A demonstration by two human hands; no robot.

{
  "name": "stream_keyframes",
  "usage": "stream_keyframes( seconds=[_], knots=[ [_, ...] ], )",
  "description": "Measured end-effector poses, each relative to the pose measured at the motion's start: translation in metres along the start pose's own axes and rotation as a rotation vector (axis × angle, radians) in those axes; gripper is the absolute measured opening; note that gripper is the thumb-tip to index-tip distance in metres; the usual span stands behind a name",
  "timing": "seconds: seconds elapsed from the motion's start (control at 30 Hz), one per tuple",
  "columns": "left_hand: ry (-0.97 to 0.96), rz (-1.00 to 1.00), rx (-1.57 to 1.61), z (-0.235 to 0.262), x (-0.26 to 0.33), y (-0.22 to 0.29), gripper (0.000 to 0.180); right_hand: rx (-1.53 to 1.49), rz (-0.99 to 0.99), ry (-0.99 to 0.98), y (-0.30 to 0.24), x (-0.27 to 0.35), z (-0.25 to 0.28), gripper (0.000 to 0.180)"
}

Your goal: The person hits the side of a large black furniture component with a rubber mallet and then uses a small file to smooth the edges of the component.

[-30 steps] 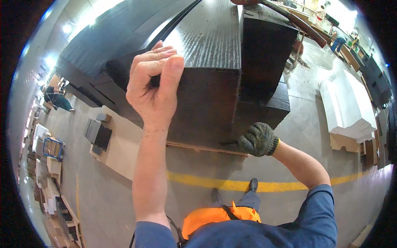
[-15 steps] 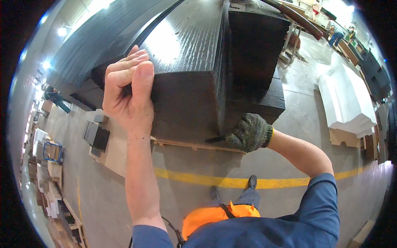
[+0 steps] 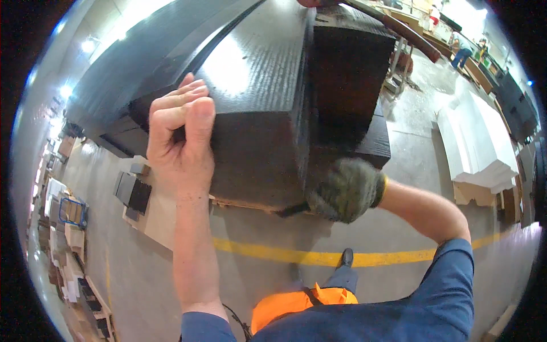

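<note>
Your bare left hand (image 3: 181, 145) braces the dark wooden cabinet (image 3: 256, 108), fingers curled, holding nothing; your gloved right hand (image 3: 346, 189) grips a dark tool (image 3: 292, 210) at its base.

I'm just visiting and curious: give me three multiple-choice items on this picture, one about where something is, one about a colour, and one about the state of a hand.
1. Where does the bare left hand rest?
A. on the dark wooden cabinet's upper corner
B. on the floor
C. on the white moulding

2. What colour is the line on the floor?
A. red
B. yellow
C. blue

3. How is the right hand covered?
A. bare
B. wrapped in tape
C. in a dark work glove

Answers:
1 A, the fingers curl against the cabinet's dark grained top.
2 B, a yellow stripe crosses the grey concrete below the cabinet.
3 C, a knitted glove covers it down at the cabinet's lower edge.
</note>
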State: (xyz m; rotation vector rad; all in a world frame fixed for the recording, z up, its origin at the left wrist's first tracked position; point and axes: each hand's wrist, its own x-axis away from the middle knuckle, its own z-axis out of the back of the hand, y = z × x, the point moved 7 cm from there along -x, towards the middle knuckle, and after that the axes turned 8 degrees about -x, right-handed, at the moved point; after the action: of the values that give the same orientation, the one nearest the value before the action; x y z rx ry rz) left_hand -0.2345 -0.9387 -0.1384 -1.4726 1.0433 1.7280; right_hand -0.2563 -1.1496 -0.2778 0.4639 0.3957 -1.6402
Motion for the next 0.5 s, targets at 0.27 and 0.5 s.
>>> stream_keyframes(
  seconds=[0.27,0.5],
  knots=[
    [0.012,-0.014,0.062,0.003,0.002,0.001,0.013,0.021,-0.239,-0.069,0.016,-0.033,0.043,0.024],
    [-0.028,-0.052,0.017,-0.006,-0.002,0.006,0.012,-0.147,-0.326,-0.195,0.034,-0.007,0.03,0.027]
  ],
)
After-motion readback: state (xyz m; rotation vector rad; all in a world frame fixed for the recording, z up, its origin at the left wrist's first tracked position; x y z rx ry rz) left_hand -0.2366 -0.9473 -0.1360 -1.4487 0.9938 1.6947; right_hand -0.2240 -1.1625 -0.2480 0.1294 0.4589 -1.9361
